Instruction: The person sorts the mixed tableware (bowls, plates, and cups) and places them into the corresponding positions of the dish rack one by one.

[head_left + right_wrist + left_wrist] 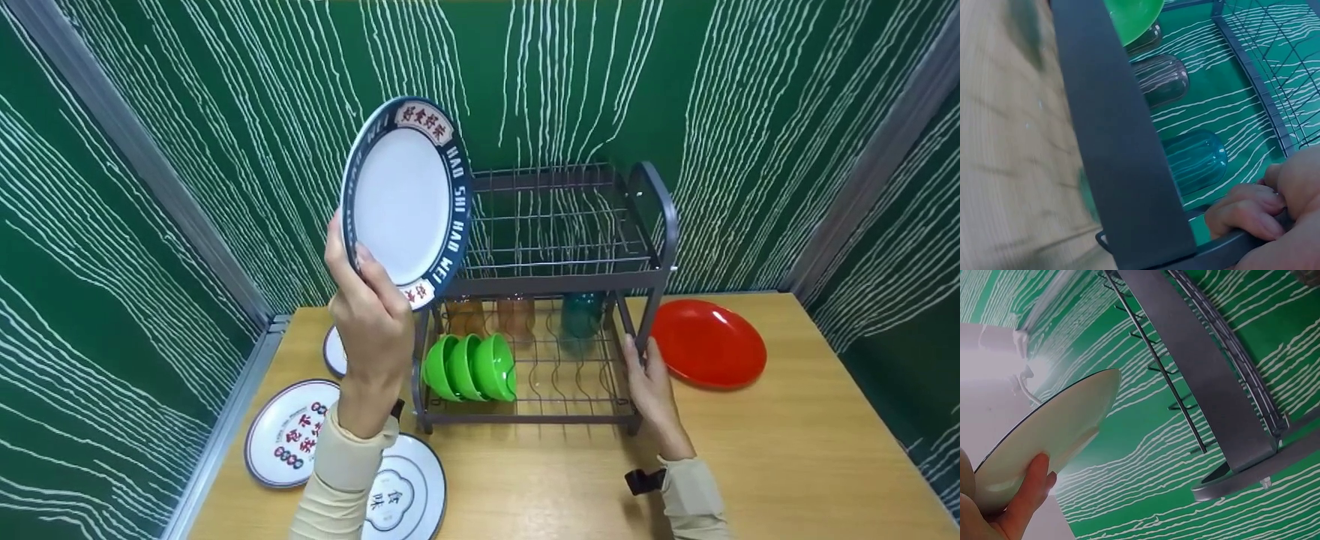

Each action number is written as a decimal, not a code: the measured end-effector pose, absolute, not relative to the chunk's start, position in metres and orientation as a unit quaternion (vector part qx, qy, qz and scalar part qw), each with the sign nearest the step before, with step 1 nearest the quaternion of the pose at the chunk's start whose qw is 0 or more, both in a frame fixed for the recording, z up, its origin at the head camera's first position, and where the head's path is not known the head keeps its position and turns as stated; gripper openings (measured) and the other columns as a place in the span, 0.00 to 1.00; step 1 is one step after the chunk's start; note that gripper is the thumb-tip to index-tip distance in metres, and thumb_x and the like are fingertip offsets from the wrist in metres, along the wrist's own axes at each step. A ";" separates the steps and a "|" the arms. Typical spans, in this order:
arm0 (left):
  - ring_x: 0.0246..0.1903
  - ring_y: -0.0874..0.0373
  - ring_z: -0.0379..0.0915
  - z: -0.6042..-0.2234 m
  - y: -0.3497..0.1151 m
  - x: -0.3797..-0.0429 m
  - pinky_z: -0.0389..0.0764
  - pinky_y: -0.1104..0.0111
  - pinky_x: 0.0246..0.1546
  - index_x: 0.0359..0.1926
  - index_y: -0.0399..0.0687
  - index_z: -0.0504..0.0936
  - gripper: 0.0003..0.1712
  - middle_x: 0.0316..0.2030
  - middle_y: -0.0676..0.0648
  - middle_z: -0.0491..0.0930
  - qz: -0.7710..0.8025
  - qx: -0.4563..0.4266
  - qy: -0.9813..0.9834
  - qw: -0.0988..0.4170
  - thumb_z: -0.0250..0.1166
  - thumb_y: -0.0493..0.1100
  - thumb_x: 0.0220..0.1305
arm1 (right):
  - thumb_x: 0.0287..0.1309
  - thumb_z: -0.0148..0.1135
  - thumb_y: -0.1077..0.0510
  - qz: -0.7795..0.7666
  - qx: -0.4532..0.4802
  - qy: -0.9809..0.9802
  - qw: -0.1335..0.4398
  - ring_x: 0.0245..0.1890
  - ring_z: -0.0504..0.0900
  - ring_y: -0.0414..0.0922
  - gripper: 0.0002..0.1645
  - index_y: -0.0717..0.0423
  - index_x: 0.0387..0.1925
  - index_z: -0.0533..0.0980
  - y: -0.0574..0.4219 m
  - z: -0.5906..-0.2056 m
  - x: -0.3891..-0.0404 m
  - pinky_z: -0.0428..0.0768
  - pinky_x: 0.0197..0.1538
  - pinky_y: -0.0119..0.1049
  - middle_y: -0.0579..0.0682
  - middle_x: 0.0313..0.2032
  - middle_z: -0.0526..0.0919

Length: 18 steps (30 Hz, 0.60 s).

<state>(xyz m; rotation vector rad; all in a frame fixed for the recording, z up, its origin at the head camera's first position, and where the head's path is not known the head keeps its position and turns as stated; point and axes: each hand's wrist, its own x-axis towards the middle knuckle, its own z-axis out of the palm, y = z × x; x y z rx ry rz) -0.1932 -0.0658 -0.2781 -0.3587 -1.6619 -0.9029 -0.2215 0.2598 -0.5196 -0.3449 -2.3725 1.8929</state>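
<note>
Watching remotely, I have the left hand (371,319) pinching a plate (405,202) at its lower rim, thumb in front; the plate stands tilted just above that hand. My right hand (658,394) has its fingers curled round the side post of the rack (555,283). Green bowls (471,367) sit between the hands. A red plate (709,343) lies just right of the right hand.
</note>
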 end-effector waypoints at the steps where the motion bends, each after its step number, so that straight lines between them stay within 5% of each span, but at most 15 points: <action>1: 0.42 0.44 0.81 -0.277 -0.066 -0.195 0.82 0.70 0.31 0.64 0.33 0.61 0.23 0.55 0.32 0.74 -0.382 -0.152 -0.709 0.573 0.45 0.34 0.71 | 0.63 0.39 0.29 0.617 -0.104 -0.778 0.053 0.72 0.43 0.56 0.53 0.58 0.74 0.37 0.260 -0.521 -0.223 0.46 0.69 0.56 0.58 0.73 0.41; 6: 0.38 0.44 0.82 -0.270 -0.068 -0.205 0.82 0.69 0.29 0.64 0.33 0.61 0.23 0.54 0.31 0.73 -0.370 -0.146 -0.712 0.579 0.45 0.35 0.71 | 0.67 0.41 0.35 0.604 -0.069 -0.788 0.093 0.70 0.51 0.58 0.46 0.60 0.72 0.46 0.261 -0.524 -0.224 0.50 0.68 0.58 0.61 0.71 0.50; 13: 0.39 0.45 0.82 -0.263 -0.070 -0.218 0.83 0.68 0.31 0.66 0.35 0.60 0.23 0.56 0.32 0.73 -0.376 -0.122 -0.726 0.563 0.43 0.38 0.73 | 0.67 0.41 0.34 0.601 -0.066 -0.791 0.089 0.71 0.47 0.57 0.48 0.58 0.74 0.39 0.260 -0.526 -0.223 0.49 0.68 0.57 0.59 0.73 0.44; 18: 0.35 0.45 0.83 -0.261 -0.074 -0.227 0.83 0.69 0.30 0.66 0.35 0.59 0.23 0.56 0.31 0.73 -0.365 -0.116 -0.732 0.564 0.42 0.39 0.74 | 0.68 0.42 0.37 0.604 -0.057 -0.787 0.107 0.69 0.53 0.58 0.44 0.60 0.72 0.46 0.257 -0.528 -0.224 0.52 0.68 0.58 0.62 0.70 0.53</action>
